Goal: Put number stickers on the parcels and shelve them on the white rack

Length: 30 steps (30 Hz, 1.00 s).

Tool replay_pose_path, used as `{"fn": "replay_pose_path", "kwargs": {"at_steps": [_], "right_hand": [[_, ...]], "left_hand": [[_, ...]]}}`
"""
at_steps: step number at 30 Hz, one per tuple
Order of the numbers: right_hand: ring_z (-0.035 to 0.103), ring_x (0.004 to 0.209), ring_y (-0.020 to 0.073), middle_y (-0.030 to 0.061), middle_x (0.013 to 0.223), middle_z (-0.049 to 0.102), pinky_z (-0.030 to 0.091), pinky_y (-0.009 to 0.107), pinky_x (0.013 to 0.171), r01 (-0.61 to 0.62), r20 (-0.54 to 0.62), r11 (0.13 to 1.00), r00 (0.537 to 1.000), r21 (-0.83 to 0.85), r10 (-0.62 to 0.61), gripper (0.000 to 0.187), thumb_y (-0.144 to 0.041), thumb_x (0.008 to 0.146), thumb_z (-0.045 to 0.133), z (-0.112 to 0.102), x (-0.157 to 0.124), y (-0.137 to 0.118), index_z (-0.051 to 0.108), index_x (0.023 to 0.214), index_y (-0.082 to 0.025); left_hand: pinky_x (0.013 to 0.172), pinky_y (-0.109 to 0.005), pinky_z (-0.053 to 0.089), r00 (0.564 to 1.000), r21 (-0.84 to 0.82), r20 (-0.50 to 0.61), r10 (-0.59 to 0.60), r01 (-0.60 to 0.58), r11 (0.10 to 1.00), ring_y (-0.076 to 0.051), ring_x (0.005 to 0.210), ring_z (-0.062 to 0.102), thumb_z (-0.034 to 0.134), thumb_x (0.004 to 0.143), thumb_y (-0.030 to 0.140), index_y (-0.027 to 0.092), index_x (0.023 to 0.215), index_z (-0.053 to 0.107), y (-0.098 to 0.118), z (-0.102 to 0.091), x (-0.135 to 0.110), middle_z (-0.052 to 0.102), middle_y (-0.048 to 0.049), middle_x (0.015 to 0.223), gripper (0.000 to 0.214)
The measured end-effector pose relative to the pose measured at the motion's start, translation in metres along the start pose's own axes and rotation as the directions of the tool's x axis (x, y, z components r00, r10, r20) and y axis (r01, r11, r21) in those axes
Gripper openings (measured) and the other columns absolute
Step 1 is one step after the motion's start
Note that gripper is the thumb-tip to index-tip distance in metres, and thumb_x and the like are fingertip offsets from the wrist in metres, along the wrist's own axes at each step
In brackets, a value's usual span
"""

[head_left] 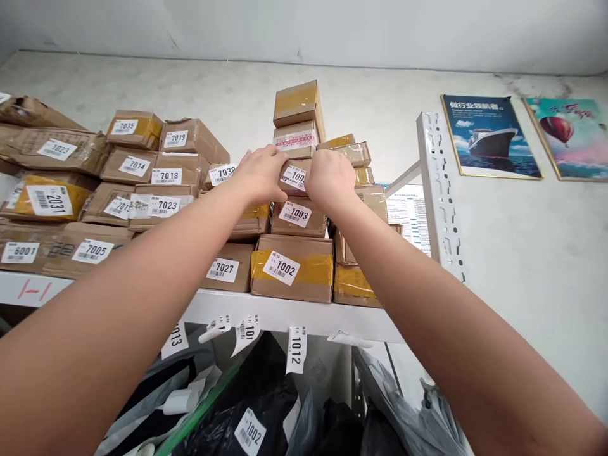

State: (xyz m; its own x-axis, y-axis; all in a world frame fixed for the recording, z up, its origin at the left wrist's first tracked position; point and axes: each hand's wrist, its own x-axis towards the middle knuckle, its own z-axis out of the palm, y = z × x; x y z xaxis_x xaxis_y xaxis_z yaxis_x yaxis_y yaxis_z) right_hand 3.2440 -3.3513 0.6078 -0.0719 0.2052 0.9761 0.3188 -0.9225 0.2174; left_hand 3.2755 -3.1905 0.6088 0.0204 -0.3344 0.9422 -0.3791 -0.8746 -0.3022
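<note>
Both arms reach up to a stack on the shelf. Between my hands is a small brown cardboard box point(293, 166) with a white label, partly covered by my fingers. My left hand point(263, 172) grips its left side, fingers curled over the top and thumb low in front. My right hand point(332, 178) is closed at its right side, the fingertips hidden. Directly under it lies a box labelled 1003 point(298, 216), and below that a wider taped box labelled 1002 point(308, 286). Behind and above rise a box with red-printed tape point(295, 137) and a yellow-taped box point(295, 104).
Several labelled cartons point(127, 166) are stacked to the left; more taped boxes point(375, 206) stand at right. A white shelf beam point(285, 313) with hanging labels runs below, above dark plastic bags point(223, 424). A perforated metal post point(439, 196) and posters point(491, 136) are at right.
</note>
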Motion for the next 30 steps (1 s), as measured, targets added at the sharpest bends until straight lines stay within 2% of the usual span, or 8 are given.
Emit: {"fn": "replay_pose_path", "kwargs": {"at_steps": [2, 5, 9, 12, 20, 26, 30], "right_hand": [[0.062, 0.106, 0.0313, 0.012, 0.094, 0.064, 0.05, 0.045, 0.091, -0.063, 0.031, 0.997, 0.997, -0.053, 0.064, 0.006, -0.015, 0.092, 0.059, -0.003, -0.005, -0.005, 0.065, 0.093, -0.016], [0.062, 0.102, 0.0299, 0.0126, 0.096, 0.066, 0.049, 0.044, 0.091, -0.053, 0.081, 0.994, 0.995, -0.097, 0.061, 0.012, -0.009, 0.091, 0.053, -0.011, -0.013, -0.013, 0.063, 0.097, -0.015], [0.062, 0.1, 0.0292, 0.0117, 0.098, 0.067, 0.048, 0.043, 0.089, -0.021, 0.109, 0.999, 0.994, -0.045, 0.025, 0.007, -0.012, 0.094, 0.053, -0.014, -0.017, -0.013, 0.058, 0.094, -0.018], [0.062, 0.094, 0.0281, 0.0091, 0.093, 0.067, 0.048, 0.043, 0.085, 0.005, 0.091, 0.998, 0.996, 0.069, -0.011, 0.009, -0.017, 0.096, 0.053, -0.01, -0.019, -0.005, 0.055, 0.088, -0.02], [0.063, 0.085, 0.0239, 0.0039, 0.085, 0.067, 0.05, 0.039, 0.08, 0.232, -0.081, 0.938, 0.973, 0.259, -0.218, 0.011, -0.022, 0.093, 0.059, 0.007, -0.03, 0.019, 0.052, 0.084, -0.023], [0.062, 0.079, 0.0219, 0.0033, 0.083, 0.067, 0.051, 0.038, 0.078, 0.34, -0.136, 0.901, 0.94, 0.268, -0.314, 0.015, -0.026, 0.093, 0.06, 0.013, -0.033, 0.028, 0.051, 0.081, -0.023], [0.063, 0.082, 0.0227, 0.0037, 0.084, 0.066, 0.052, 0.04, 0.078, 0.451, -0.164, 0.856, 0.892, 0.254, -0.421, 0.018, -0.032, 0.096, 0.058, 0.006, -0.044, 0.026, 0.05, 0.082, -0.024]], "left_hand": [[0.101, -0.054, 0.05, 0.999, -0.002, -0.022, 0.039, -0.039, 0.999, -0.038, 0.114, 0.06, 0.089, 0.056, 0.042, 0.021, 0.124, 0.063, -0.01, 0.003, 0.006, 0.059, -0.0117, 0.128, 0.076], [0.099, -0.048, 0.053, 1.0, -0.023, 0.001, 0.025, -0.025, 0.999, -0.034, 0.111, 0.062, 0.09, 0.056, 0.049, 0.021, 0.122, 0.065, -0.014, 0.001, 0.009, 0.059, -0.0094, 0.125, 0.076], [0.106, -0.045, 0.048, 0.993, -0.029, 0.095, -0.075, 0.078, 0.997, -0.034, 0.12, 0.059, 0.089, 0.059, 0.04, 0.022, 0.13, 0.064, -0.005, -0.013, 0.006, 0.057, -0.0078, 0.129, 0.078], [0.107, -0.041, 0.047, 0.989, -0.034, 0.115, -0.088, 0.093, 0.995, -0.032, 0.122, 0.058, 0.086, 0.059, 0.031, 0.025, 0.133, 0.063, 0.001, -0.021, 0.002, 0.056, -0.0064, 0.135, 0.078], [0.108, -0.039, 0.045, 0.995, -0.067, 0.073, -0.063, 0.068, 0.995, -0.031, 0.124, 0.057, 0.084, 0.057, 0.032, 0.029, 0.131, 0.064, -0.005, -0.017, 0.0, 0.058, -0.0043, 0.135, 0.077], [0.107, -0.037, 0.045, 0.997, -0.077, 0.062, -0.04, 0.045, 0.996, -0.029, 0.123, 0.057, 0.083, 0.057, 0.032, 0.03, 0.128, 0.066, -0.008, -0.016, -0.001, 0.058, -0.0036, 0.135, 0.074], [0.104, -0.038, 0.046, 0.997, -0.069, 0.063, -0.047, 0.052, 0.996, -0.03, 0.121, 0.057, 0.084, 0.055, 0.031, 0.029, 0.122, 0.068, -0.005, -0.018, -0.002, 0.059, -0.0025, 0.132, 0.068]]}}
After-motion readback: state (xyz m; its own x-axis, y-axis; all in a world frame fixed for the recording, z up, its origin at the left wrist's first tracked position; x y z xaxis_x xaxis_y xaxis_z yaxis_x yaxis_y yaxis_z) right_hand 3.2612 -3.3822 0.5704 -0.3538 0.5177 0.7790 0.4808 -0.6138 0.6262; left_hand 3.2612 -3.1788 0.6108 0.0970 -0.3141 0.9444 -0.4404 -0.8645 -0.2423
